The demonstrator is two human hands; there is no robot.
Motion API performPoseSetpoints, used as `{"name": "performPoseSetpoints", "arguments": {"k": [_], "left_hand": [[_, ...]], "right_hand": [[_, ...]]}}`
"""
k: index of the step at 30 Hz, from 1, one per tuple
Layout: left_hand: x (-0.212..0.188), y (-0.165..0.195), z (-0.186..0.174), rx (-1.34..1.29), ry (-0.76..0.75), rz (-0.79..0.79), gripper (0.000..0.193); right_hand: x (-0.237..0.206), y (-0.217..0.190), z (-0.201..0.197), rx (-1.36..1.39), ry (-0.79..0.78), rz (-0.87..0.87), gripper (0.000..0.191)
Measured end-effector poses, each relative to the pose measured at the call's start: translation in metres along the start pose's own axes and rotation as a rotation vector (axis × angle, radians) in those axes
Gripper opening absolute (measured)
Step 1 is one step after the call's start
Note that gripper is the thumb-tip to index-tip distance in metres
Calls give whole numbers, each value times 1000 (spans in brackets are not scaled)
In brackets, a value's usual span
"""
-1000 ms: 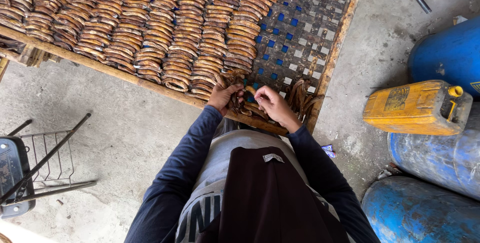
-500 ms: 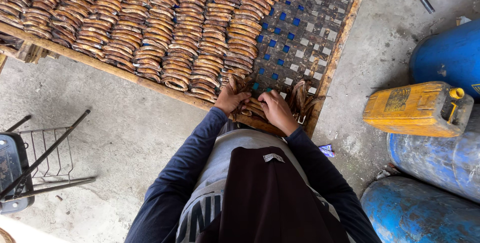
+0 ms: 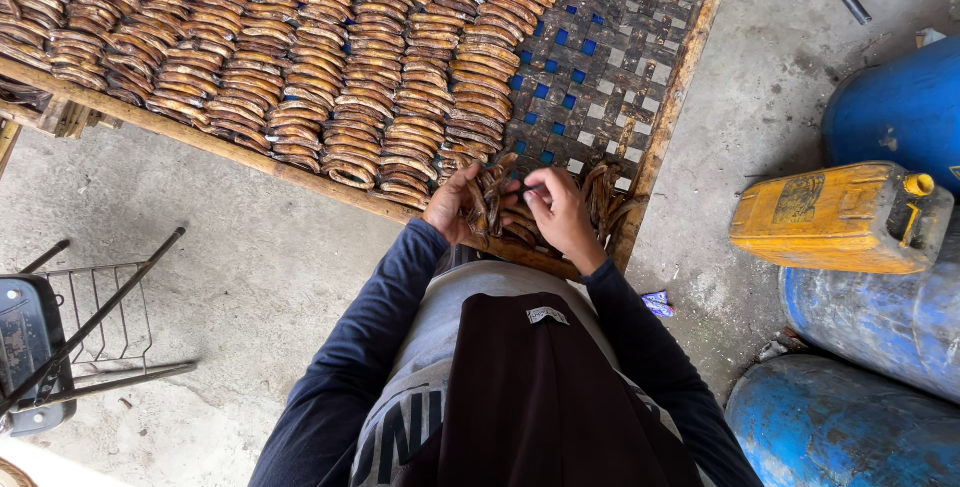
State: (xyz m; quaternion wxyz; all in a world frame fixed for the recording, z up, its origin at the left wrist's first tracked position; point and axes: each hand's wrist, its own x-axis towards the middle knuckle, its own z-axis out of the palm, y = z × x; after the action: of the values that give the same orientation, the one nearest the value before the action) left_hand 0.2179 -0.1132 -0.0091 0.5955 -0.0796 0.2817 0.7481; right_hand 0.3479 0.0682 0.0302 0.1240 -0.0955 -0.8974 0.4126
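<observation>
A woven bamboo drying tray [image 3: 690, 67] holds several neat rows of brown dried banana slices [image 3: 330, 77]. At its near right corner lies a loose heap of slices [image 3: 605, 202]. My left hand [image 3: 452, 205] is shut on a small bunch of dried slices [image 3: 488, 202], held upright over the tray's near edge. My right hand [image 3: 562, 212] pinches the same bunch from the right, fingers bent toward the left hand. Both dark blue sleeves reach forward from my body.
A yellow jerrycan [image 3: 840, 217] lies on its side at right, resting on blue drums [image 3: 890, 107] [image 3: 850, 427]. A black metal rack [image 3: 90, 327] stands at left on the concrete floor [image 3: 250, 277]. The tray's right part shows bare weave [image 3: 620, 47].
Both hands have drawn closer together at the tray's near edge and now hold a bunch of slices between them. The view has shifted slightly.
</observation>
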Motion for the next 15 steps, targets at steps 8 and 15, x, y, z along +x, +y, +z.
{"name": "performPoseSetpoints", "arguments": {"k": [8, 15], "left_hand": [[3, -2, 17, 376, 160, 22, 77], [7, -8, -13, 135, -10, 45, 73]], "right_hand": [[17, -46, 10, -206, 2, -311, 39], [20, -19, 15, 216, -139, 237, 22]]}}
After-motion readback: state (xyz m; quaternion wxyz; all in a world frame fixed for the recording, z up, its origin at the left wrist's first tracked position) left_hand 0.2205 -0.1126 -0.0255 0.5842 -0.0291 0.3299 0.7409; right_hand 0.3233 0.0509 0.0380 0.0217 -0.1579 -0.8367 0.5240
